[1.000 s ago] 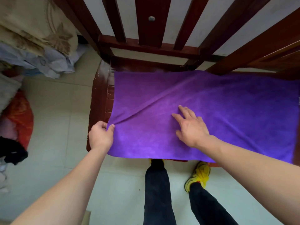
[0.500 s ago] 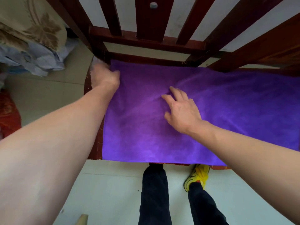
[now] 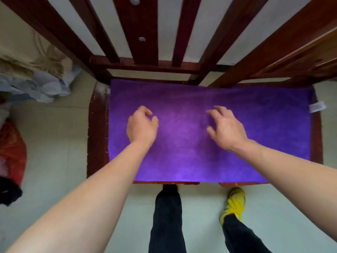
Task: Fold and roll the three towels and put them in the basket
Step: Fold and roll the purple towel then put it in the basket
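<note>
A purple towel [image 3: 264, 128] lies flat and smooth across the dark red wooden chair seat [image 3: 97, 143], covering almost all of it. A white label [image 3: 317, 107] sticks out at its right edge. My left hand [image 3: 142, 126] is over the towel's left half with fingers loosely curled, holding nothing. Over the middle of the towel is my right hand [image 3: 226, 129], fingers spread and slightly bent, also holding nothing. Whether either hand touches the cloth I cannot tell. No basket and no other towel is in view.
The chair's slatted backrest [image 3: 144, 31] rises behind the seat. A heap of beige and pale blue cloth [image 3: 40, 79] lies on the floor at the left, with a red bag [image 3: 11, 152] and a dark item [image 3: 9, 192] below it. My legs and yellow shoe [image 3: 235, 203] stand in front.
My left hand let go of the towel's left edge and came in over the left half. The diagonal crease is gone and the towel lies flat. My right hand shifted slightly right.
</note>
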